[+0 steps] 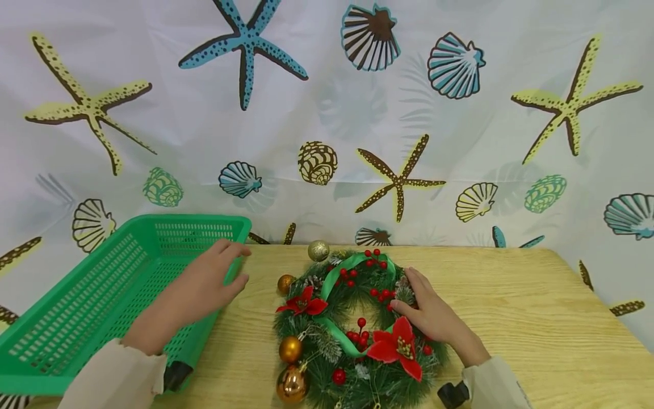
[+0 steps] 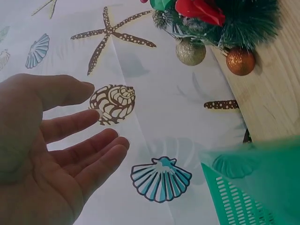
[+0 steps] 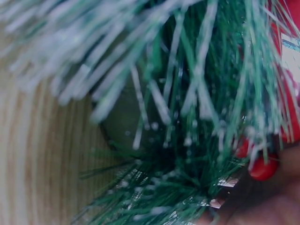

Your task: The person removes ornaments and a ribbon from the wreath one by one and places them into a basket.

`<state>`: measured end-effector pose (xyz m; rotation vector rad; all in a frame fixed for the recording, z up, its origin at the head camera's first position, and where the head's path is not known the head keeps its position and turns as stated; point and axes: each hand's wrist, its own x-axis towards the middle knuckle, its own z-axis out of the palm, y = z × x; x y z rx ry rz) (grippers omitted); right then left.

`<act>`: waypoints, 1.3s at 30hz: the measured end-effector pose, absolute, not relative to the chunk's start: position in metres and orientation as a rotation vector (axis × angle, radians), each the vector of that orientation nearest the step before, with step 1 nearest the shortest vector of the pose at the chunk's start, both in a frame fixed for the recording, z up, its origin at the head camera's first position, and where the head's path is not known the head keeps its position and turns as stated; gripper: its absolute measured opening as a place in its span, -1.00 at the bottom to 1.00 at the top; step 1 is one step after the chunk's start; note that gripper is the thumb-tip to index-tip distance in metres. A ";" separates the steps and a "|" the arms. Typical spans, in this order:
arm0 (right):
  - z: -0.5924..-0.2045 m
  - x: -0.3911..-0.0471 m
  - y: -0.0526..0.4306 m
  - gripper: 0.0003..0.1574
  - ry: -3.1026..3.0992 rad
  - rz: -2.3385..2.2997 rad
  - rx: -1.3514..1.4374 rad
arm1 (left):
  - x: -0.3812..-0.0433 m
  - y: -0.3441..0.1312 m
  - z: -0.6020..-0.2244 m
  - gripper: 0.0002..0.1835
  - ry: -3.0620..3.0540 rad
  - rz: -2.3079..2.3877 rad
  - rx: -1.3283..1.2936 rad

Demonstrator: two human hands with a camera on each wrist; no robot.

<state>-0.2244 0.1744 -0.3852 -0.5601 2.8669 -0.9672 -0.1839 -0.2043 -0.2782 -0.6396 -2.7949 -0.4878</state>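
A green Christmas wreath [image 1: 327,346] with red poinsettias, red berries, a green ribbon and gold and copper baubles lies on the wooden table. My right hand [image 1: 434,312] grips its right side, thumb towards the inner ring and fingers by the outer edge near a pinecone [image 1: 403,292]. Frosted needles [image 3: 187,70] fill the right wrist view, hiding most of that hand. To the left, my left hand [image 1: 204,284] hovers over the right rim of the green plastic basket [image 1: 122,272]. Its palm holds nothing, with fingers loosely bent and thumb apart in the left wrist view.
The basket stands along the table's left side. A gold glitter bauble [image 1: 318,250] sits at the wreath's far edge. A white curtain [image 1: 327,113] printed with starfish and shells hangs behind the table. Bare wood [image 1: 516,307] shows to the right of the wreath.
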 end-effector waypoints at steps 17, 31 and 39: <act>-0.390 -0.224 0.167 0.01 2.846 -1.002 -0.555 | -0.164 -0.193 -0.306 -0.63 -2.771 -0.595 -0.677; -0.388 -0.225 0.169 0.00 2.867 -0.997 -0.560 | -0.153 -0.179 -0.338 -0.63 -2.846 -0.803 -0.704; -0.389 -0.225 0.171 -0.01 2.867 -0.998 -0.559 | -0.150 -0.168 -0.360 -0.60 -2.886 -0.911 -0.763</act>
